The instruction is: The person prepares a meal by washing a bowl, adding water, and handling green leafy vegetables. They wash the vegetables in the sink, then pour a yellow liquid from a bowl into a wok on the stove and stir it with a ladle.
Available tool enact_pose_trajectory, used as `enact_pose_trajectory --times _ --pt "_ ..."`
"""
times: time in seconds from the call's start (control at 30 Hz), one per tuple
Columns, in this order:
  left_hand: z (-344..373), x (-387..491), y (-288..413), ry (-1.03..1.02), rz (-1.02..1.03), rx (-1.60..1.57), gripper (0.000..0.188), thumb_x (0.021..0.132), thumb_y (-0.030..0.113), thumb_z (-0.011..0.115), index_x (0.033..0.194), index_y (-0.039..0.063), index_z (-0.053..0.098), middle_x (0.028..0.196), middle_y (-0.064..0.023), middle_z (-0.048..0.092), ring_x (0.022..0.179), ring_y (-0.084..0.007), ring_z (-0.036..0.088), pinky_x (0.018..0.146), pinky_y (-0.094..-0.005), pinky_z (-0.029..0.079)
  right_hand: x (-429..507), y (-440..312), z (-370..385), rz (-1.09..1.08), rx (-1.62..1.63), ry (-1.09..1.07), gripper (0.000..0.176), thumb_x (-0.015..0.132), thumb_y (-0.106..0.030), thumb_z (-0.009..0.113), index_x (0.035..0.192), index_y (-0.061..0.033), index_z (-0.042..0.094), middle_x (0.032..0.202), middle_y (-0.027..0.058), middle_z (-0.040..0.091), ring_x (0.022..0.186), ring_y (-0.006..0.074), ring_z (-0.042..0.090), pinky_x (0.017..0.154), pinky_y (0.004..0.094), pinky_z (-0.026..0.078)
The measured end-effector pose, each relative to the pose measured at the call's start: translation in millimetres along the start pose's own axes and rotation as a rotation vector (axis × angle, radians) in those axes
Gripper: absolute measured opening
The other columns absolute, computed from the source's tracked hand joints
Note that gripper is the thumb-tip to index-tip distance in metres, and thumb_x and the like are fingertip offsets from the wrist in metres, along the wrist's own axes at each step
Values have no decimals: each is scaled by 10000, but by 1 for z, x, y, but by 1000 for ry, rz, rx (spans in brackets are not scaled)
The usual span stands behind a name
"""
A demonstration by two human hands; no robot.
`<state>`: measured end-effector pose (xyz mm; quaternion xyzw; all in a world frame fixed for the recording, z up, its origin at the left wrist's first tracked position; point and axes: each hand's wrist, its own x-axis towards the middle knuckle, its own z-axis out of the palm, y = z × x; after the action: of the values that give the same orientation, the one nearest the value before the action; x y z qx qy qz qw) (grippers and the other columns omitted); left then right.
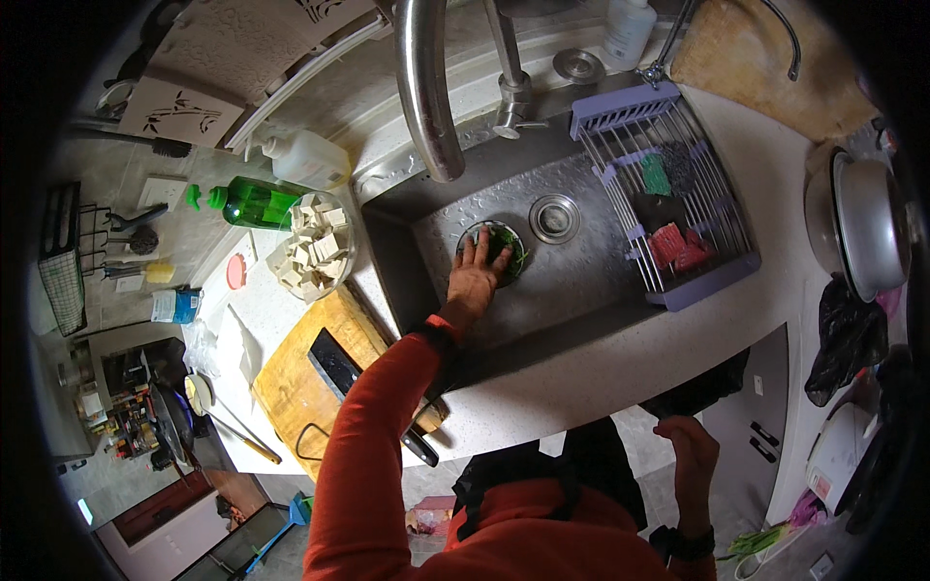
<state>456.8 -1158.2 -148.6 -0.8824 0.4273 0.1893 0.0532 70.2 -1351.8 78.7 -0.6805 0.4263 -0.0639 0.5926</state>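
My left hand (474,277) reaches down into the stainless steel sink (501,319) with its fingers spread over a small round bowl (460,243) of chopped green leaves (517,254). Whether the fingers grip anything is hidden. The bowl rests on the sink floor, left of the drain strainer (554,218). My right hand (690,443) hangs low in front of the counter edge, fingers curled, beside a black plastic bag (701,385); whether it holds the bag cannot be told. Left of the sink, a clear bowl of white tofu cubes (312,250) stands behind a wooden cutting board (290,363) with a cleaver (334,359).
The steel faucet (429,94) arches over the sink. A purple-ended drying rack (705,279) with green and red scrubbers spans the sink's right side. A green dish soap bottle (254,203) lies beyond the tofu. Metal basins (868,218) stand at the right. The cleaver's handle (420,447) projects towards the counter's front edge.
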Motion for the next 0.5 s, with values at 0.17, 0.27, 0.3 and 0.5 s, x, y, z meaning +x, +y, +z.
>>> enact_pose_trajectory --times 0.17,0.27,0.3,0.5 --pt "15 5 -5 -28 13 -69 579 992 122 515 1528 334 463 1718 -155 126 1517 -444 278 1157 -506 413 2 1 2 14 0 -35 170 943 -5 553 977 39 714 936 88 733 902 159 679 860 287 527" --pt "16 15 -7 -35 38 -118 540 994 131 511 1501 316 501 1723 -146 116 1516 -453 280 1162 -513 407 1 -1 1 -9 -27 -38 171 936 -5 554 975 42 714 928 92 737 893 162 683 852 288 530" --pt "13 14 -7 -26 40 -93 548 995 133 508 1512 314 487 1722 -151 117 1515 -456 283 1164 -512 404 0 -1 1 10 -16 -29 165 937 2 557 974 42 713 927 92 731 878 163 677 831 289 528" --pt "8 -14 -3 16 -17 -1 656 934 52 504 1547 278 443 1699 -212 153 1485 -480 326 1187 -497 373 -2 5 -4 18 10 7 155 940 16 563 980 36 711 922 89 722 846 162 665 789 287 526"
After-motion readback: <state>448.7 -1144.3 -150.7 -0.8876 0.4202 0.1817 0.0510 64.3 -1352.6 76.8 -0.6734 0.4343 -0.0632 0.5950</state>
